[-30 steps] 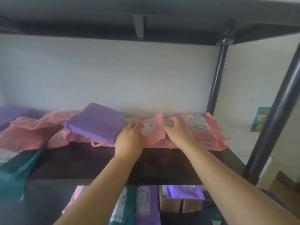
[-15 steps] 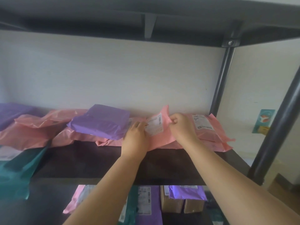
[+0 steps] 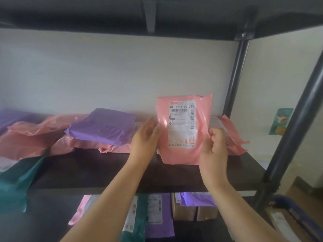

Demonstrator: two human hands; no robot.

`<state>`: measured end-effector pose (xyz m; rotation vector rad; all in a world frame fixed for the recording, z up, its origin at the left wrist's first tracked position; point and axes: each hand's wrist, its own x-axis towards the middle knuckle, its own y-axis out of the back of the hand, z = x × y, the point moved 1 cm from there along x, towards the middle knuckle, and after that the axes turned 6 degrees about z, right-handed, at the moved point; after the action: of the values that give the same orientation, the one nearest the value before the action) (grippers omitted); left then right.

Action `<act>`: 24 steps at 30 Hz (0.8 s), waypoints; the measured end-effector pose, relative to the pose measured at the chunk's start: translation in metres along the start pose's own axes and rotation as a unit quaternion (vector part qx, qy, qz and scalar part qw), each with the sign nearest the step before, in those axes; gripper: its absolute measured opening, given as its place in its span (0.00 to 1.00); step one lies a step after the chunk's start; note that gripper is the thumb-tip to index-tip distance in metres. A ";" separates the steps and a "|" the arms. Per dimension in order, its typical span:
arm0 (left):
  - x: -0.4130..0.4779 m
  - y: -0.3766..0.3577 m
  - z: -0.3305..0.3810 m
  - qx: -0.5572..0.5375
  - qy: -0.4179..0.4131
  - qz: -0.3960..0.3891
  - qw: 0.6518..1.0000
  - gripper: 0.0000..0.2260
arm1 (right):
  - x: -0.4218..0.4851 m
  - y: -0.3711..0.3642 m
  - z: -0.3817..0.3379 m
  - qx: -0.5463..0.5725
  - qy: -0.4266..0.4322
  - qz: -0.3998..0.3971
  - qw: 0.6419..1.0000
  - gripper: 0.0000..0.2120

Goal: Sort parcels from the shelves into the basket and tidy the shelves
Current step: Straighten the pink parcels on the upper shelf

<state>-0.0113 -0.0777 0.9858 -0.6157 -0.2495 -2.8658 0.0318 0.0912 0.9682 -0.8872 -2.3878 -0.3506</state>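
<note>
right hand [image 3: 214, 149] grips an upright pink parcel [image 3: 183, 130], left hand [image 3: 145, 137] touching its edge.

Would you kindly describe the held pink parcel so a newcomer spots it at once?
Find the dark shelf against the pale wall. Near its right end, one pink parcel is held upright between the left hand and right hand. Unlike the pink parcels lying nearby, its white label faces the camera.

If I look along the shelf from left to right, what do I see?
teal parcel → purple parcel → left hand → pink parcel, held upright → right hand → black post
</note>
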 end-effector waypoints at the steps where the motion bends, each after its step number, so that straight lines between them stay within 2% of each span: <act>1: 0.000 0.002 0.000 -0.052 0.027 -0.013 0.998 0.08 | -0.001 0.001 0.001 0.008 -0.006 0.000 1.000 0.05; 3: 0.003 0.006 -0.003 -0.123 0.083 -0.041 0.988 0.07 | -0.002 0.002 0.001 0.019 -0.014 -0.012 1.000 0.04; 6: 0.003 0.009 -0.006 -0.200 0.141 -0.079 0.966 0.17 | -0.002 0.002 0.001 0.036 -0.036 -0.031 0.998 0.02; 8: 0.004 0.012 -0.005 -0.221 0.156 -0.097 0.958 0.17 | -0.001 0.004 0.001 0.076 -0.084 -0.050 0.992 0.01; 11: 0.003 0.013 -0.008 -0.220 0.173 -0.106 0.954 0.14 | 0.002 0.007 0.004 0.146 -0.168 -0.113 0.968 0.09; 13: 0.004 0.013 -0.011 -0.224 0.185 -0.123 0.949 0.14 | 0.002 0.009 0.001 0.179 -0.203 -0.140 0.952 0.10; 17: 0.003 0.014 -0.010 -0.237 0.200 -0.149 0.939 0.12 | 0.001 0.011 0.000 0.201 -0.219 -0.122 0.947 0.07; 24: 0.001 0.012 -0.008 -0.257 0.197 -0.169 0.931 0.11 | 0.002 0.014 0.002 0.209 -0.227 -0.102 0.946 0.08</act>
<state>-0.0125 -0.0911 0.9805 -0.0496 0.5221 -3.3155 0.0389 0.1035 0.9680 -0.5652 -2.8293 0.3187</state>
